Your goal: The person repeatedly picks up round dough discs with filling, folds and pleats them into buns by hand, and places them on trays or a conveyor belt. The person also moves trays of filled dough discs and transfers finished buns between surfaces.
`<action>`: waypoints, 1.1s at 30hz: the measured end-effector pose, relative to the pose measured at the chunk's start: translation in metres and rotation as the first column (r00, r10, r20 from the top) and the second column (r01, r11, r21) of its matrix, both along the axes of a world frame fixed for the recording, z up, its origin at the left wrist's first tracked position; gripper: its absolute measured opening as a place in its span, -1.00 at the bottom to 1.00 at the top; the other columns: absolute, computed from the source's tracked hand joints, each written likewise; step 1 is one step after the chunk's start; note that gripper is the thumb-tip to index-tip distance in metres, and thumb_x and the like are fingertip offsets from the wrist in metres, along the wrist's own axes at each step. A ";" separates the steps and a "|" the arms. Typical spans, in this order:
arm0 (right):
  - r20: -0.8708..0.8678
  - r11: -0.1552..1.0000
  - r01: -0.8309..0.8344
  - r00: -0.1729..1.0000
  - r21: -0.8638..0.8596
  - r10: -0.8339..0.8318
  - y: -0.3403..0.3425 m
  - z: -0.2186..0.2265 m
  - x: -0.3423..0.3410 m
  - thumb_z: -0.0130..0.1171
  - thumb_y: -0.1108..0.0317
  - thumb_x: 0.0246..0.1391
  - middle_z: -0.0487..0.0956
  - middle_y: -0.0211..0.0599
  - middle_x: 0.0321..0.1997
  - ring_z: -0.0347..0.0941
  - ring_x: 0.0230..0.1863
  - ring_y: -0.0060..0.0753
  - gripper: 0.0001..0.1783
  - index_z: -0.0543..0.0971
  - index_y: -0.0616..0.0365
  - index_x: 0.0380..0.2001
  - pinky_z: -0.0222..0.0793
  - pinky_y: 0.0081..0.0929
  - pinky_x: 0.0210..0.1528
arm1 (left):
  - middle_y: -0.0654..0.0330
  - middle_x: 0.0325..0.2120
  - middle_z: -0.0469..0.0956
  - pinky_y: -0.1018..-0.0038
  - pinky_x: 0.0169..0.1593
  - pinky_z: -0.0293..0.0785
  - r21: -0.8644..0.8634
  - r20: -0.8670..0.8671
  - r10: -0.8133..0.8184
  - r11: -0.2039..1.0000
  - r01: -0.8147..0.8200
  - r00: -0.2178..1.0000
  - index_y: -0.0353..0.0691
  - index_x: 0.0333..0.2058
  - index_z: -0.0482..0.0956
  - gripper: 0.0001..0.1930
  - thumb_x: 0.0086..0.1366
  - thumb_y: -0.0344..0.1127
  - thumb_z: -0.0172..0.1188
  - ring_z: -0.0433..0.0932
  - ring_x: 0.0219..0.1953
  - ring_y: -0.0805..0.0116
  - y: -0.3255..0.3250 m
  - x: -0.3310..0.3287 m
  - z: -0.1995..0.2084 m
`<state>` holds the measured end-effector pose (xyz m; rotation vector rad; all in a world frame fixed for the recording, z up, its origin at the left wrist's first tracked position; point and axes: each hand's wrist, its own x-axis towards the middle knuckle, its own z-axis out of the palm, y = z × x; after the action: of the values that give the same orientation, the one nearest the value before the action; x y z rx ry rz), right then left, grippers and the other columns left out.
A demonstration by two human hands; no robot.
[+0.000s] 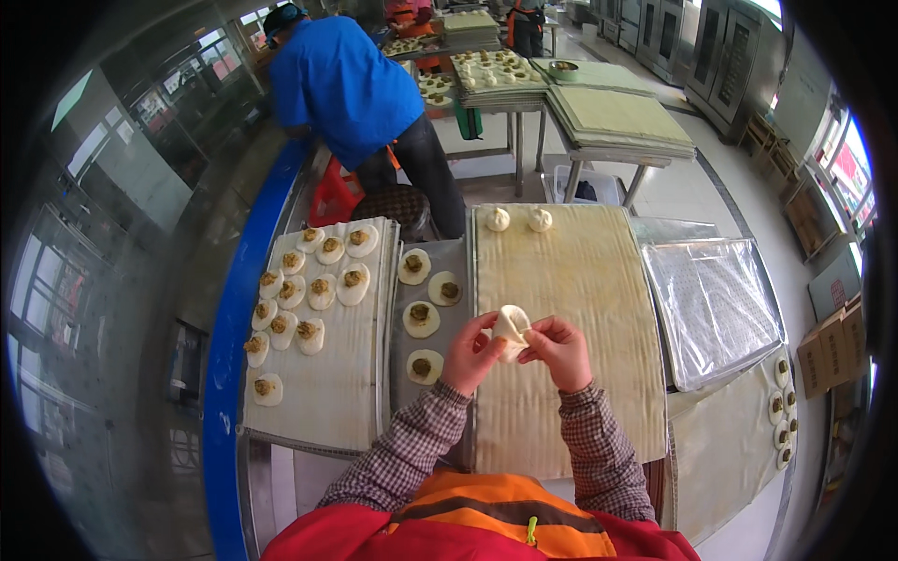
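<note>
Between my two hands a round dough wrapper (511, 323) is held up, its edge partly folded into a cup; whatever lies inside is hidden. The fingers of my left hand (470, 353) grip its left side, while my right hand (558, 350) pinches the right edge. Beneath them lies a cloth-covered tray (571, 411), with two closed buns (519, 220) at its far end. Just left, several flat wrappers topped with brown-green filling (420, 319) rest on a grey surface. More filled wrappers (321, 292) lie on the left tray (309, 407).
A blue rail (227, 374) runs along the left. On the right stand a plastic-covered tray (716, 309) and another tray (720, 449) with filled wrappers. A person in a blue shirt (351, 89) bends over at the far left. Stacked trays (617, 117) stand on tables behind.
</note>
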<state>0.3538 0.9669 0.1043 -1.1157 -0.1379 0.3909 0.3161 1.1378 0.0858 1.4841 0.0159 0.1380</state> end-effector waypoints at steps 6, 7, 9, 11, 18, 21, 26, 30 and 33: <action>0.680 0.868 0.226 0.716 -0.442 0.160 0.108 0.016 -0.054 0.19 0.57 0.02 0.58 -0.23 -0.43 0.57 -0.47 -0.44 -0.87 0.49 0.36 -0.33 0.48 -0.60 -0.43 | 0.22 -0.28 0.48 0.66 -0.44 0.36 -0.303 -0.035 0.134 0.943 -0.138 0.990 -0.29 0.06 0.32 -0.50 0.42 0.04 -0.18 0.43 -0.40 0.57 0.085 -0.059 0.009; 0.738 0.851 0.294 0.657 -0.435 0.150 0.129 0.018 -0.062 0.19 0.56 0.01 0.58 -0.23 -0.41 0.57 -0.47 -0.44 -0.85 0.50 0.35 -0.30 0.47 -0.60 -0.44 | 0.21 -0.27 0.49 0.66 -0.43 0.37 -0.373 -0.063 0.116 0.919 -0.131 0.991 -0.30 0.04 0.33 -0.49 0.42 0.05 -0.19 0.44 -0.39 0.56 0.104 -0.068 0.010; 0.394 0.961 0.033 0.916 -0.273 0.080 0.174 0.022 -0.076 0.19 0.55 0.02 0.59 -0.24 -0.39 0.56 -0.47 -0.47 -0.79 0.49 0.36 -0.23 0.47 -0.60 -0.44 | 0.16 -0.21 0.48 0.56 -0.23 0.44 -0.347 -0.021 0.189 0.919 -0.184 0.982 -0.34 0.03 0.34 -0.46 0.41 0.07 -0.20 0.48 -0.26 0.46 0.140 -0.084 0.009; 0.102 0.973 -0.087 0.989 -0.216 0.111 0.217 0.023 -0.089 0.17 0.54 0.06 0.59 -0.25 -0.36 0.55 -0.46 -0.52 -0.69 0.46 0.39 -0.11 0.47 -0.62 -0.44 | 0.14 -0.17 0.48 0.50 -0.12 0.44 -0.324 -0.009 0.270 0.910 -0.258 0.963 -0.35 0.03 0.33 -0.45 0.41 0.08 -0.20 0.48 -0.19 0.42 0.175 -0.099 0.005; 0.600 0.867 0.197 0.788 -0.458 0.138 0.298 0.020 -0.124 0.21 0.53 0.01 0.56 -0.28 -0.45 0.52 -0.49 -0.49 -0.80 0.52 0.32 -0.24 0.44 -0.58 -0.47 | 0.26 -0.36 0.51 0.57 -0.45 0.39 -0.419 -0.080 0.243 0.872 -0.254 0.967 -0.19 -0.10 0.42 -0.45 0.38 0.18 -0.29 0.48 -0.41 0.47 0.261 -0.133 -0.002; 0.774 0.802 0.334 0.590 -0.495 0.231 0.309 0.022 -0.132 0.22 0.54 -0.03 0.55 -0.19 -0.46 0.53 -0.50 -0.41 -0.82 0.52 0.29 -0.30 0.44 -0.56 -0.46 | 0.31 -0.42 0.49 0.61 -0.57 0.29 -0.481 -0.357 0.180 0.806 -0.345 0.917 -0.12 -0.11 0.43 -0.44 0.35 0.25 -0.27 0.45 -0.50 0.53 0.273 -0.136 0.004; 0.291 0.922 0.017 0.951 -0.387 0.104 0.312 0.025 -0.135 0.21 0.51 0.04 0.55 -0.34 -0.46 0.51 -0.47 -0.59 -0.82 0.51 0.36 -0.27 0.43 -0.64 -0.43 | 0.31 -0.53 0.46 0.64 -0.67 0.18 -0.437 -0.318 0.105 0.866 -0.244 0.942 -0.10 -0.22 0.42 -0.38 0.31 0.36 -0.33 0.38 -0.63 0.54 0.279 -0.134 0.004; 0.853 0.726 0.474 0.419 -0.498 0.312 0.298 0.017 -0.132 0.20 0.52 0.02 0.53 -0.35 -0.50 0.50 -0.50 -0.57 -0.83 0.51 0.33 -0.29 0.42 -0.61 -0.44 | 0.31 -0.58 0.44 0.63 -0.71 0.13 -0.353 -0.392 0.000 0.923 -0.150 0.920 -0.12 -0.27 0.42 -0.33 0.29 0.40 -0.38 0.34 -0.69 0.54 0.280 -0.131 -0.003; 0.810 0.755 0.429 0.542 -0.496 0.225 0.288 0.009 -0.132 0.24 0.48 -0.04 0.56 -0.29 -0.49 0.51 -0.52 -0.50 -0.80 0.53 0.25 -0.29 0.41 -0.54 -0.45 | 0.33 -0.62 0.42 0.64 -0.73 0.08 -0.391 -0.440 -0.124 0.918 -0.065 0.889 -0.13 -0.30 0.42 -0.29 0.26 0.43 -0.41 0.30 -0.73 0.56 0.277 -0.127 -0.006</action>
<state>0.2218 1.2552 0.1128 -1.9645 -0.8548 -0.3203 0.1892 1.4152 0.0802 1.0777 0.3845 -0.2364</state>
